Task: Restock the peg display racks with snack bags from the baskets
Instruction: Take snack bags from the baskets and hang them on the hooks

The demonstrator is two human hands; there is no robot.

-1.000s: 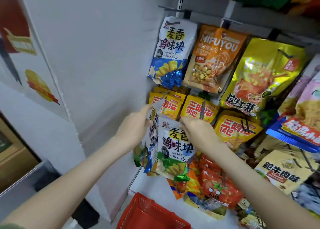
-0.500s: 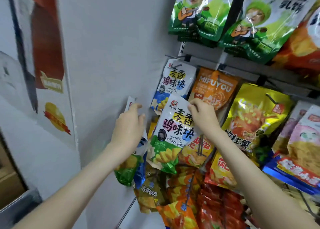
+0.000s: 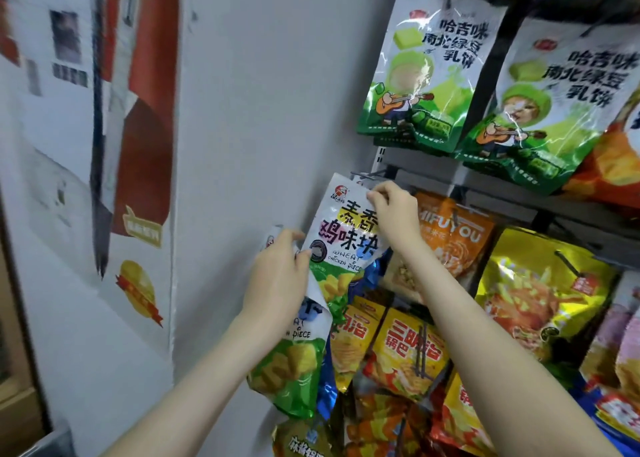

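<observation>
Now that the right hand (image 3: 391,214) has raised the bag (image 3: 343,235) up to the peg (image 3: 363,177), fingers (image 3: 375,193) pinching its top edge, hanging looks imminent. The left hand (image 3: 277,276) grips spare bags (image 3: 294,356) just below.

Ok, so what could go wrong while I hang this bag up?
The right hand pinches the bag by its top edge at the peg; I can't tell if the hole is on, so letting go now could drop it. The left hand grips spare bags near their tops; one might slip. The right forearm crosses the orange bag and could nudge it.
</observation>
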